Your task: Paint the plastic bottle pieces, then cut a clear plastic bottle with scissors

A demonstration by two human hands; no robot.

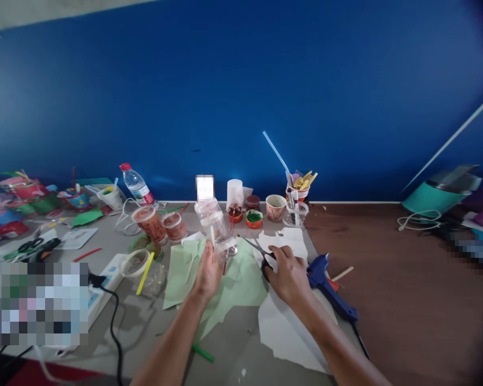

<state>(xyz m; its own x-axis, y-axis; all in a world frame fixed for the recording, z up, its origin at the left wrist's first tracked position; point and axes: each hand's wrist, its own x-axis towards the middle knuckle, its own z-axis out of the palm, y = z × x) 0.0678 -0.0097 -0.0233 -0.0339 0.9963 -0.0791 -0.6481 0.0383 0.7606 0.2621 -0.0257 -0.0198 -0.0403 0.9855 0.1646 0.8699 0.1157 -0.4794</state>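
Note:
My left hand (210, 272) is closed around the lower side of a clear plastic bottle (217, 225), which it holds tilted above the table. A whitish band wraps part of the bottle. Scissors (261, 252) with dark handles are in my right hand (286, 271), their blades pointing left toward the bottle. Some of the fingers on the handles are hidden. Under both hands lie pale green paper (241, 287) and torn white paper (284, 332). A blue glue gun (332, 292) rests just right of my right hand.
Paint-stained tubs (148, 224) and a clear container (145, 273) stand at left, near a power strip (107, 284) with a black cable. Behind are an upright bottle (137, 185), a white roll (234, 193) and a cup of wooden utensils (300, 187). A blue wall (241, 96) closes off the back.

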